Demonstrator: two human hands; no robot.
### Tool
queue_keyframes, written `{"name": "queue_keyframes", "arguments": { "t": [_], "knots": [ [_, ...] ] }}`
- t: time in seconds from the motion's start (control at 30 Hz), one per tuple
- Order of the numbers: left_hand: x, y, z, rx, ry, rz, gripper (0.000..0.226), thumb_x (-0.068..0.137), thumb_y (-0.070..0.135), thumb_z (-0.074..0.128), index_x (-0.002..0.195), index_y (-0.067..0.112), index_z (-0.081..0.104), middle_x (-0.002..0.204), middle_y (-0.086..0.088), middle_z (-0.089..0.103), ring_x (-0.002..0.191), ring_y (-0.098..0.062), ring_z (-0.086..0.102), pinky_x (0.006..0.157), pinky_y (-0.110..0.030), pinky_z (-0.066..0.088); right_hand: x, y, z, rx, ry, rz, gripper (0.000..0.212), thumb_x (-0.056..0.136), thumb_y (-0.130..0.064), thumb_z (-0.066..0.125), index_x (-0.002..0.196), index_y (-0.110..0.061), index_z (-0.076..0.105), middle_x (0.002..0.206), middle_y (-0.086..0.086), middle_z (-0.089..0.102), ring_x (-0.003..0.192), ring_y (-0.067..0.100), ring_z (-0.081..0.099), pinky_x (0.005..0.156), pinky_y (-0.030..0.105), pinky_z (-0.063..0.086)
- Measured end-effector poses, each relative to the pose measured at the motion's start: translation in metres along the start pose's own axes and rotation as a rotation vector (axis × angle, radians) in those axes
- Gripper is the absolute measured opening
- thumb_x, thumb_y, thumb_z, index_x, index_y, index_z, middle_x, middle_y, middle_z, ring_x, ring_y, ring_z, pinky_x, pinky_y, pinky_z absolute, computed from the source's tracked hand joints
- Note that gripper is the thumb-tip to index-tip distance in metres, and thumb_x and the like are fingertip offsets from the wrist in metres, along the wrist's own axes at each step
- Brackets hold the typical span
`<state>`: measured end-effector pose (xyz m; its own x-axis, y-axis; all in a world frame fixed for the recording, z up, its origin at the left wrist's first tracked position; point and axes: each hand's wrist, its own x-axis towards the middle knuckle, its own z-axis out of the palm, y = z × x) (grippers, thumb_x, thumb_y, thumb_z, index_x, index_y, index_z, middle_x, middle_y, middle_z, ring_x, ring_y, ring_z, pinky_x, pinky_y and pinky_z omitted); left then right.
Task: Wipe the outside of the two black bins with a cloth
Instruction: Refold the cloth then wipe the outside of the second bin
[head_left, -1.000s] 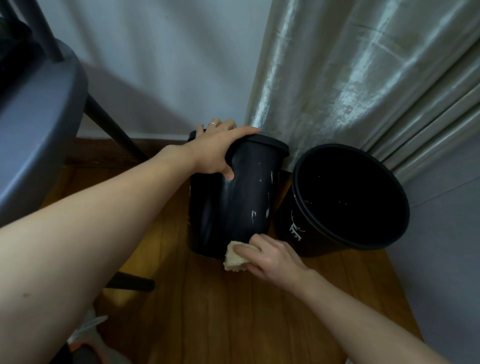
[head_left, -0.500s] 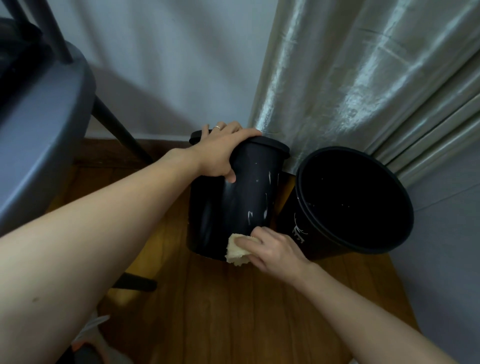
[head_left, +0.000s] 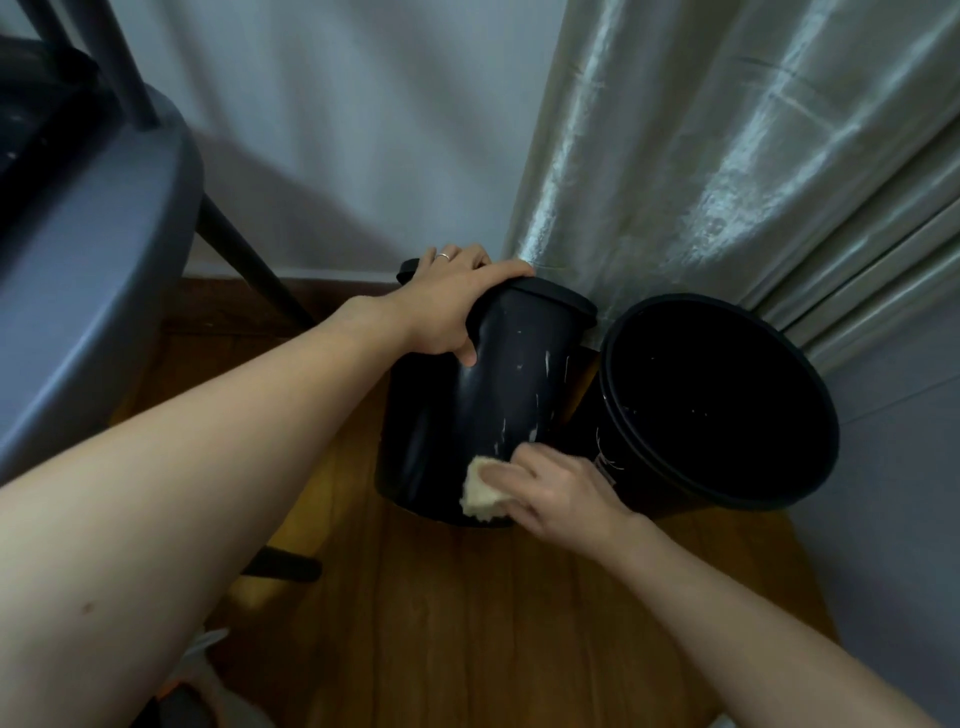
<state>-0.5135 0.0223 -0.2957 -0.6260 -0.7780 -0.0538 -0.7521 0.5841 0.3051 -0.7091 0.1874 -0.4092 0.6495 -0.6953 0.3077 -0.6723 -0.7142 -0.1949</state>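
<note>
Black and tilted, the lidded bin (head_left: 467, 415) is gripped at its top by our left hand (head_left: 447, 306), fingers curled over the lid. Our right hand (head_left: 550, 488) presses a cream cloth (head_left: 480, 496) low on its side. Just beside it leans the open bin (head_left: 722, 405), against the curtain (head_left: 727, 156).

Two black bins stand side by side on wood flooring: the lidded bin (head_left: 467, 415), white-streaked, perhaps tilted; the open bin (head_left: 727, 488); a pale cloth (head_left: 480, 496) pressed low against the lidded one.
</note>
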Motion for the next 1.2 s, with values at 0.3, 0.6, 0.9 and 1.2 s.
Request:
{"name": "queue_keyframes", "arguments": {
  "t": [0.3, 0.6, 0.9, 1.2],
  "knots": [
    [-0.001, 0.001, -0.001, 0.03, 0.001, 0.007, 0.112, 0.058, 0.027, 0.09, 0.148, 0.041, 0.024, 0.129, -0.007, 0.04, 0.12, -0.03, 0.034, 0.11, -0.048, 0.022, 0.048, 0.015, -0.023, 0.014, 0.223, 0.294, 0.035, 0.09, -0.031, 0.054, 0.12, -0.017, 0.064, 0.088, 0.005, 0.054, 0.075, 0.021, 0.056, 0.053, 0.037, 0.053],
    [-0.001, -0.001, 0.0, 0.047, -0.005, 0.021, 0.113, 0.059, 0.029, 0.09, 0.148, 0.042, 0.022, 0.131, -0.006, 0.039, 0.121, -0.029, 0.034, 0.111, -0.048, 0.02, 0.019, 0.008, -0.01, -0.03, 0.079, 0.071, 0.031, 0.09, -0.025, 0.058, 0.12, -0.022, 0.053, 0.088, 0.004, 0.054, 0.075, 0.018, 0.055, 0.044, 0.031, 0.049],
    [0.0, 0.0, 0.002, 0.083, 0.001, 0.043, 0.114, 0.058, 0.032, 0.089, 0.149, 0.041, 0.02, 0.128, -0.006, 0.041, 0.119, -0.03, 0.035, 0.11, -0.048, 0.023, 0.078, 0.03, -0.045, 0.009, 0.295, 0.434, 0.031, 0.086, -0.028, 0.065, 0.116, -0.02, 0.068, 0.088, 0.004, 0.056, 0.075, 0.026, 0.06, 0.059, 0.04, 0.054],
    [-0.001, 0.004, 0.0, 0.085, -0.019, 0.046, 0.116, 0.059, 0.03, 0.089, 0.149, 0.042, 0.018, 0.13, -0.004, 0.039, 0.121, -0.029, 0.034, 0.111, -0.047, 0.022, 0.089, 0.047, -0.062, -0.067, 0.341, 0.448, 0.03, 0.087, -0.026, 0.068, 0.117, -0.02, 0.067, 0.09, 0.004, 0.058, 0.08, 0.027, 0.061, 0.063, 0.039, 0.054]
  ]
}}
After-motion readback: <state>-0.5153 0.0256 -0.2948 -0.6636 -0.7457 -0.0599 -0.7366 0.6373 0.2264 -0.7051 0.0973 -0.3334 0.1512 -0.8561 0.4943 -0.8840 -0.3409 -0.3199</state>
